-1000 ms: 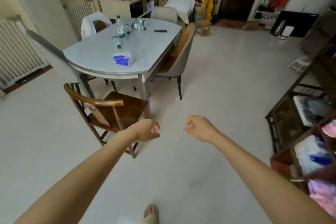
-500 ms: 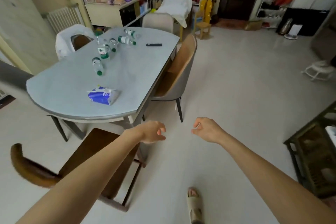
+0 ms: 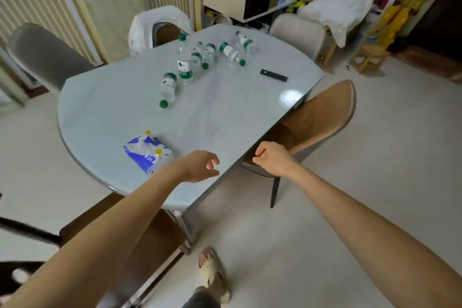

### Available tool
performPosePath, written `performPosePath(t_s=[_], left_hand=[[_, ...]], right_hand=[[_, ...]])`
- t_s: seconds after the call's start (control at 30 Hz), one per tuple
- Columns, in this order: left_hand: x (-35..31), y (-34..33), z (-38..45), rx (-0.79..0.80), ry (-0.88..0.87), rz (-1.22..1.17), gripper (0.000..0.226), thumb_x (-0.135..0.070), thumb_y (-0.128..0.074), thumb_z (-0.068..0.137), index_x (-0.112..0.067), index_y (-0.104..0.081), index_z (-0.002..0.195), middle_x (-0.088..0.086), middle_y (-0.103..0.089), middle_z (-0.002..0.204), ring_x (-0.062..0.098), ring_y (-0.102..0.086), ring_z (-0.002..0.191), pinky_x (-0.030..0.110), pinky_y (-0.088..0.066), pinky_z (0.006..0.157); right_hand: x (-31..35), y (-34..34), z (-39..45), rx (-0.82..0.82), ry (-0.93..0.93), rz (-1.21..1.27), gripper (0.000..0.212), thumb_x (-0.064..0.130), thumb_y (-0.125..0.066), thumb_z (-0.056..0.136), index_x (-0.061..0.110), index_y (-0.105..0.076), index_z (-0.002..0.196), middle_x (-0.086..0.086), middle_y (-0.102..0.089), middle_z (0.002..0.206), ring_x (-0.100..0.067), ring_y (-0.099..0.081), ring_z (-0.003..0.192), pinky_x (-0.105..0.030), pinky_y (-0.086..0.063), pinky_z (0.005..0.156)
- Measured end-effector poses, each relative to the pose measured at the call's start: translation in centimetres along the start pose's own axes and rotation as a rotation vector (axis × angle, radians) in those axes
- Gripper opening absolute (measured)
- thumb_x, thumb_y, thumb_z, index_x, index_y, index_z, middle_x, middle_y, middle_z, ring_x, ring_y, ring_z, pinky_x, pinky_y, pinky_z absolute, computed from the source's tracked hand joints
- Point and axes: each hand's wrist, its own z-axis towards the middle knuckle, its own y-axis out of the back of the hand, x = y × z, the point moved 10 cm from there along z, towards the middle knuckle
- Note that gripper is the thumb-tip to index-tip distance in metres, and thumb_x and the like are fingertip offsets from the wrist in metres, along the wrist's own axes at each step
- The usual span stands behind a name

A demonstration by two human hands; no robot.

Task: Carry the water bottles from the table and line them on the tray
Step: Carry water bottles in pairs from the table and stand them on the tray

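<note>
Head view: with left hand (image 3: 200,166) and right hand (image 3: 272,160) apart, loosely curled, empty, likely best to reach across the table (image 3: 225,120) for the far-side water bottles (image 3: 209,54), gripping lying ones mid-body against rolling.

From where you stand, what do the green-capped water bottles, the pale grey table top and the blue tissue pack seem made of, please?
Green-capped water bottles: clear glossy plastic, it seems; their bodies look see-through. Pale grey table top: glossy, perhaps glass or polished stone; it mirrors a light spot. Blue tissue pack: soft plastic film, probably, by its creases and sheen.
</note>
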Motion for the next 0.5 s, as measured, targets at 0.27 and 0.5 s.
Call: performPosePath(t_s=[0.27,0.5], left_hand=[[12.0,9.0,9.1,-0.141,0.222,-0.161,0.039,-0.028,-0.058,0.094,-0.012,-0.055,0.13,0.008,-0.058,0.132,0.023,-0.054,0.12,0.026,-0.037,0.098],[20.5,14.0,15.1,-0.347,0.46,-0.343,0.054,-0.029,-0.061,0.092,-0.013,-0.044,0.141,0.015,-0.045,0.142,0.029,-0.046,0.128,0.033,-0.033,0.106]], right_hand=[[5.1,-0.7,16.8,0.064,0.023,0.184,0.039,0.029,-0.062,0.09,0.009,-0.05,0.122,-0.01,-0.058,0.121,-0.021,-0.056,0.101,-0.029,-0.045,0.083],[8.3,0.0,31.2,0.061,0.029,0.41,0.061,0.028,-0.074,0.08,0.011,-0.042,0.129,-0.011,-0.052,0.127,-0.022,-0.053,0.108,-0.038,-0.047,0.094]])
